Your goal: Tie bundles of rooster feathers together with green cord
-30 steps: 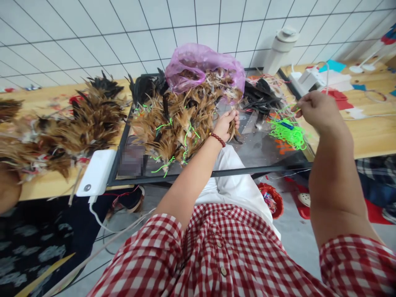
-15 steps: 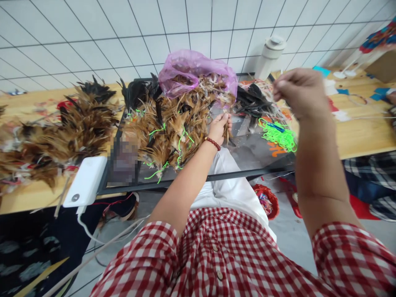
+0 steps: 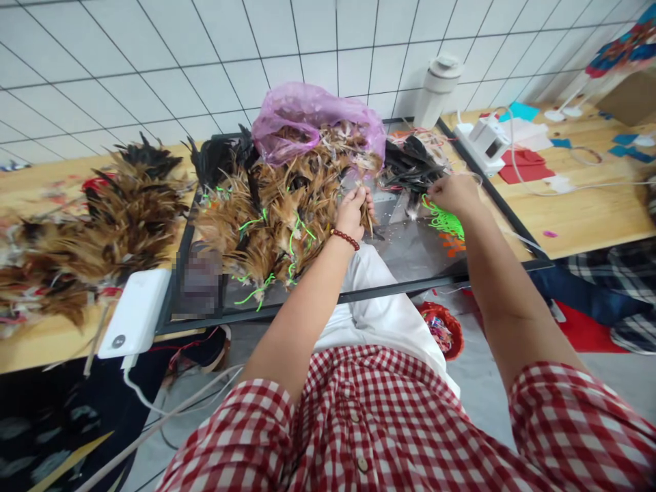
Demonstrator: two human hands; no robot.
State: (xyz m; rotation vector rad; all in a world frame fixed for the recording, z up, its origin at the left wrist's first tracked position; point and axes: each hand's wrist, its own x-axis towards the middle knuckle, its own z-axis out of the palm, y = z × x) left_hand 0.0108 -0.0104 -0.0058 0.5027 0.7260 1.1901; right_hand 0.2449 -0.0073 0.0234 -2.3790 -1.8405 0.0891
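Note:
Just right of the big pile of brown feathers (image 3: 271, 225), my left hand (image 3: 353, 210) is closed on a small bundle of brown feathers (image 3: 367, 222) whose tips hang below the fingers. My right hand (image 3: 458, 195) is low over the right part of the black-framed tray (image 3: 400, 263), fingers drawn together. It is at the bundle of bright green cord (image 3: 445, 220) and beside the black feathers (image 3: 413, 164); what its fingertips hold is hidden. Short green cords tie several tufts in the pile. A pink plastic bag (image 3: 312, 113) with more feathers lies behind it.
A white bottle (image 3: 438, 89) and a white power strip (image 3: 482, 147) stand at the back right. More feathers (image 3: 123, 219) and a white power bank (image 3: 134, 314) lie to the left. A red basket (image 3: 445, 331) is below the tray's front edge.
My right hand has come down from its raised place on the right to the green cord. My left hand keeps its hold on the feathers. The view has shifted slightly.

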